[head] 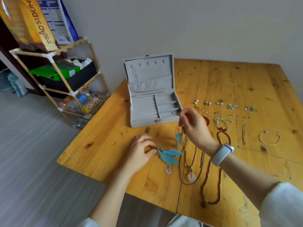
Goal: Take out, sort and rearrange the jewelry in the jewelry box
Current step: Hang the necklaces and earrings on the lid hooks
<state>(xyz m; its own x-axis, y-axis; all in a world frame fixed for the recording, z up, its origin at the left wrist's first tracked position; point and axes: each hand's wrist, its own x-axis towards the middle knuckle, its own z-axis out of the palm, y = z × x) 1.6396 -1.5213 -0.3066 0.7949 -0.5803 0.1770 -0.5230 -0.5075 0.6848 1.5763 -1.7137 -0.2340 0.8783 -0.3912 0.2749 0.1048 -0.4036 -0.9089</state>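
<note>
Nearest the camera, low in the frame, two forearms in white sleeves reach over the yellow wooden surface [101, 145]. The left hand [141, 151], at lower centre, has its fingers curled and pinches the metal top of a blue feather earring [169, 155] that lies flat on the wood, a pale ring hanging at its lower end. Just right of it lie a cord necklace with a pale disc pendant [191, 176] and a long red bead necklace [213, 182]. The right hand [195, 126], with a white wristband [222, 154] on its wrist, is raised at centre right; its thumb and fingertips pinch a thin hook from which a second blue feather earring [179, 137] dangles above the wood. Further right, bracelets [268, 138] and rows of small earrings [231, 106] are laid out apart from one another. Behind the hands, at frame centre, the grey jewelry box [154, 110] stands open, lid upright, with one small piece in its front right compartment and a thin chain hanging in the lid. At upper left stands a wooden shelf [65, 71] loaded with bags and bottles.
</note>
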